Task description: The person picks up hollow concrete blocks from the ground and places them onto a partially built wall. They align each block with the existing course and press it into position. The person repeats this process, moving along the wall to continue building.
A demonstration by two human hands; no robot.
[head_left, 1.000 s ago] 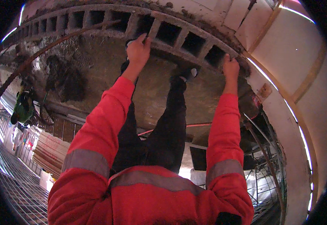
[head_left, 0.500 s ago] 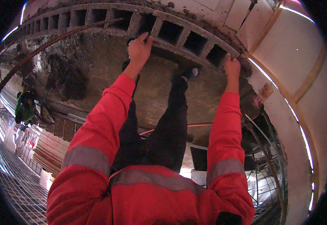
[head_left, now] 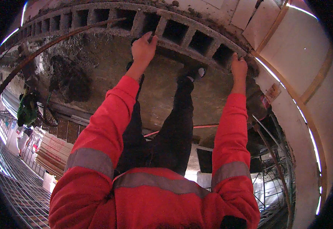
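A long row of grey hollow concrete blocks curves across the top of the view, its dark cavities facing up. At its right end lies a concrete block (head_left: 188,38) with my hands on its near side, set well apart. My left hand (head_left: 144,50) is closed on the near edge, thumb and forefinger at a cavity's rim. By the last cavity on the right, my right hand (head_left: 239,68) is closed over the block's corner. The undersides of the fingers are hidden.
A rusty bent bar (head_left: 33,57) arches over the row from the left. A dark heap (head_left: 69,78) lies on the floor. Stacked boards (head_left: 52,152), wire mesh (head_left: 19,191) and a person in green (head_left: 28,108) are at the left. A pale panel (head_left: 311,49) borders the right.
My hands keep their hold on the block, and the whole view shifts slightly. At the far left, the person in green and another figure have changed posture a little.
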